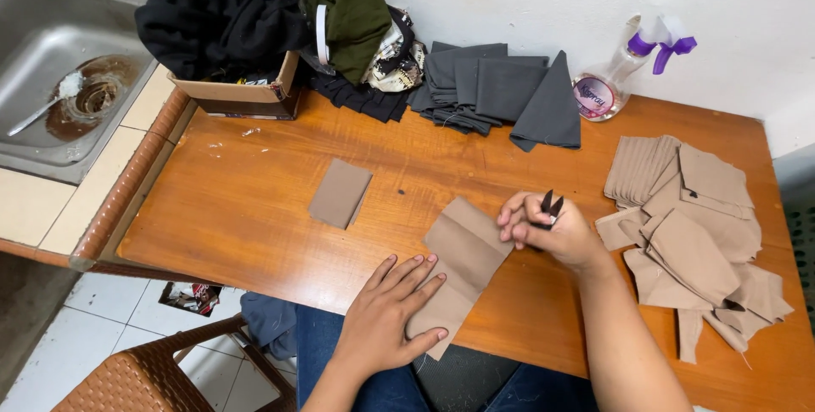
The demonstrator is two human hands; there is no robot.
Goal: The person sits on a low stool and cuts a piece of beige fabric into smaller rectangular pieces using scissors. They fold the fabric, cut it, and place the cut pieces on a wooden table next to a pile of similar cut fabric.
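Note:
My left hand (386,314) lies flat with fingers spread on the near end of a folded tan fabric piece (463,255) at the front edge of the wooden table (255,208). My right hand (548,229) is closed around small black thread snips (550,206), their tips pointing up, just beside the far right corner of that piece. A second folded tan piece (340,194) lies alone to the left.
A heap of tan fabric pieces (692,225) covers the right side. Dark grey fabric pieces (501,89), a spray bottle (615,81), a cardboard box with black cloth (242,94) and a green garment (352,17) line the back. A steel sink (59,64) sits left, a wicker chair (170,369) below.

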